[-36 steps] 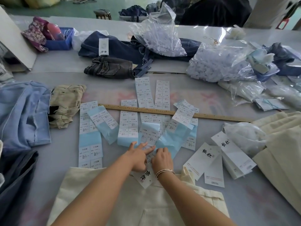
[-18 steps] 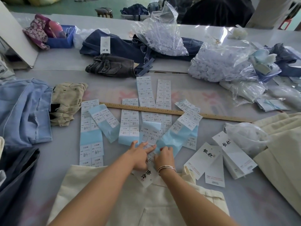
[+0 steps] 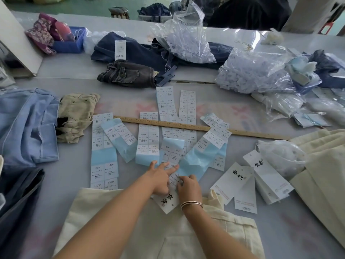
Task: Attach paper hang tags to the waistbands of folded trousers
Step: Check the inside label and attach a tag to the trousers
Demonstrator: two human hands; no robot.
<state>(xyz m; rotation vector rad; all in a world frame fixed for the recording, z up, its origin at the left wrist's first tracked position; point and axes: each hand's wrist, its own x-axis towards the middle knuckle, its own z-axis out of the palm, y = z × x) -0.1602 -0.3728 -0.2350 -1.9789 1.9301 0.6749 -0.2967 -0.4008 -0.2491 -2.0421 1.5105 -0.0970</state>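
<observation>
Centrally, near the front edge of the counter [image 3: 242,240], a pair of cream trousers [image 3: 115,228] is laid folded, with its waistband toward the far side. A white hang tag [image 3: 167,201] printed with black characters is seen lying on that waistband, partly covered by both hands. The left hand [image 3: 160,176] is laid flat, its fingers stretched out and pressed on a strip of size stickers [image 3: 172,154] just beyond the tag. The right hand [image 3: 188,186], with bangles [image 3: 191,204] worn at the wrist, is curled, and its fingertips are set on the near end of the same strip; whether a sticker is actually pinched cannot be told.

More sticker sheets [image 3: 104,152], white on pale blue backing, are fanned out across the middle of the counter, and a wooden ruler [image 3: 186,125] is laid across them from left to right. To the right of the hands, loose hang tags [image 3: 240,182] and a stack of them [image 3: 268,176] are spread beside a pile of cream cloth [image 3: 324,165]. At the left, light blue jeans [image 3: 28,124] and a khaki garment [image 3: 74,114] are heaped. Farther away, dark jeans [image 3: 130,51], clear plastic bags [image 3: 186,38] and a blue basket [image 3: 71,43] are seen.
</observation>
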